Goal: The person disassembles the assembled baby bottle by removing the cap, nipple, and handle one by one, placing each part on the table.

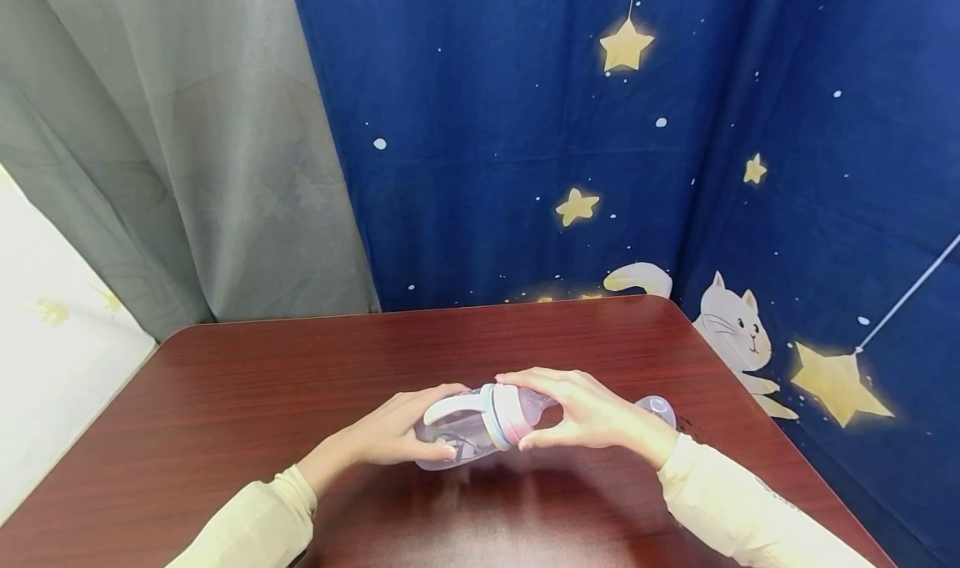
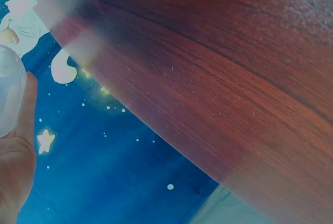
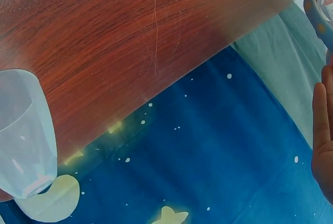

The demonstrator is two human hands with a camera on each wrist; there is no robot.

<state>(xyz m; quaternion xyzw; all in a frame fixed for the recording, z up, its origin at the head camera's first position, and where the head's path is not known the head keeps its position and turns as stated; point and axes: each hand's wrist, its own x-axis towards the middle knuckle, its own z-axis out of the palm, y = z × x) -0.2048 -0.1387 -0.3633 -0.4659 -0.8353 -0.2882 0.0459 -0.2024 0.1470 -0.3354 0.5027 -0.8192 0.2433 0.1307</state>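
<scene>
A clear baby bottle [image 1: 468,434] with white-and-blue handles [image 1: 455,404] and a pink collar [image 1: 512,414] is held tilted on its side over the table, its nipple end toward the right. My left hand [image 1: 401,429] grips the bottle's body from the left, thumb along the near side. At the other end, my right hand [image 1: 573,408] has its fingers over the collar and its thumb below, pinching it. The bottle's rounded base [image 2: 9,91] shows at the edge of the left wrist view. Part of a handle [image 3: 318,23] appears beside the right fingers in the right wrist view.
A translucent bottle cap [image 3: 26,135] stands on the table past my right wrist, partly hidden by it in the head view. The dark red wooden table [image 1: 300,368] ends at a blue star-patterned curtain [image 1: 487,134] and a grey curtain [image 1: 225,176].
</scene>
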